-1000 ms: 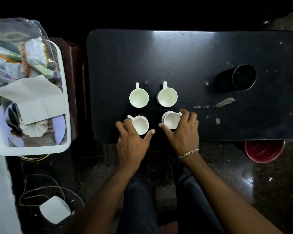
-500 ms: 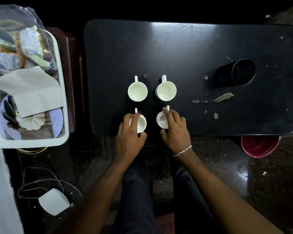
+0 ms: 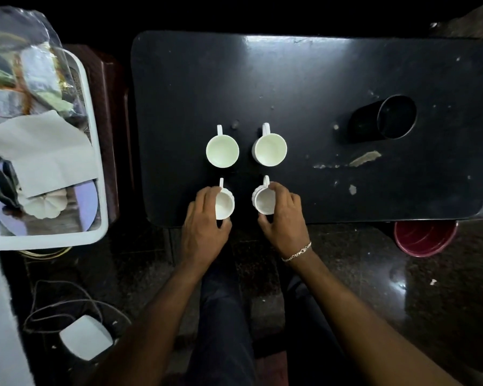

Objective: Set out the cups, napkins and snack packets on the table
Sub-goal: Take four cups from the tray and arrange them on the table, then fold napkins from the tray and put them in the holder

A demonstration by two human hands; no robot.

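Note:
Several white cups stand in two rows on the black table (image 3: 304,87), handles pointing away from me. The far left cup (image 3: 222,150) and far right cup (image 3: 269,149) stand free. My left hand (image 3: 204,221) wraps the near left cup (image 3: 225,205) from its left side. My right hand (image 3: 283,215) grips the near right cup (image 3: 264,201) from its right side. Napkins (image 3: 43,156) and snack packets in a clear bag (image 3: 20,71) lie in the white tray (image 3: 96,151) at the left.
A black cylindrical holder (image 3: 385,118) lies on its side at the table's right. A red bowl (image 3: 424,238) sits on the floor under the table's near right corner. A white adapter with cable (image 3: 85,341) lies on the floor at lower left.
Both hands have turned the near cups so their handles point away, matching the far row. The hands stay wrapped around those cups.

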